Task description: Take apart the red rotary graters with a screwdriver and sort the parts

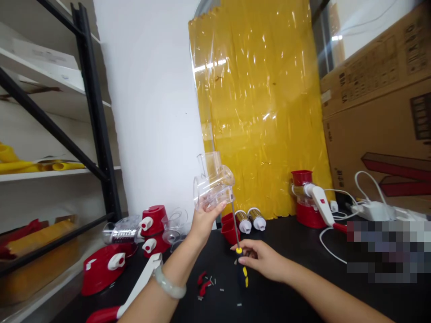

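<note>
My left hand (204, 222) grips a clear plastic grater housing (212, 181) from below and holds it up above the table. In my right hand (261, 260) is a screwdriver (243, 271) with a black and yellow handle, pinched near the top of the grip. Its long shaft points upward, and the tip meets the lower right edge of the housing. Whether a screw sits at the tip is too small to tell. Below the hands, small red parts (204, 288) and several small metal pieces (222, 290) lie on the black table (215, 309).
On the left stand red bases (101, 271) with white knobs, clear housings and a white crank handle (143, 280). Behind my right hand lie two grater drums (256, 220) and a red hopper (230, 229). An assembled grater (308, 206), cables and a large carton (377, 121) are at right.
</note>
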A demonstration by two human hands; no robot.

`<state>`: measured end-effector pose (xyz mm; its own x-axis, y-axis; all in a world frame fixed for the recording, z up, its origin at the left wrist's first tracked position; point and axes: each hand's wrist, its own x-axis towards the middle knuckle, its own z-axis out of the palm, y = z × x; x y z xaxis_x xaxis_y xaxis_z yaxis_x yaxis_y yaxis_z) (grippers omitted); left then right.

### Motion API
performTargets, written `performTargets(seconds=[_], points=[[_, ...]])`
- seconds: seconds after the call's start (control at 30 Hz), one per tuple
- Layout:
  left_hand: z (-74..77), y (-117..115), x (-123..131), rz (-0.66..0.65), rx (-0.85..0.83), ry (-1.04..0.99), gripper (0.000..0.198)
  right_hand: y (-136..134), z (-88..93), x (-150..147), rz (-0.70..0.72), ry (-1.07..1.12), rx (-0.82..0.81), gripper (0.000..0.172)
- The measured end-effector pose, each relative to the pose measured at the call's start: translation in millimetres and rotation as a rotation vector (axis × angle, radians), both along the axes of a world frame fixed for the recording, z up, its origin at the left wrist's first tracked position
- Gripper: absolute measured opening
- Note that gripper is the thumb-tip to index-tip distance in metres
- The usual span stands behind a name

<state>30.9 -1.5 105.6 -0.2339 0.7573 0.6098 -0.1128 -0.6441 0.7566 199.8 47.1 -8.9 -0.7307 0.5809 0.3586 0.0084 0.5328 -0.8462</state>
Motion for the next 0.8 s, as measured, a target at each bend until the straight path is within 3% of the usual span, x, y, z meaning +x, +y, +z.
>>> performTargets(seconds=[0.3,0.8], points=[[2.6,-5.0,-20.5,0.011,0.021,0.075,0.056,-6.7,-2.8,-2.5,0.022,-0.004,0.056,0.036],[6.4,-10.3,-20.4,0.009,0.024,0.074,0.052,-12.4,-1.5,-1.7,0.044,-0.011,0.072,0.031]])
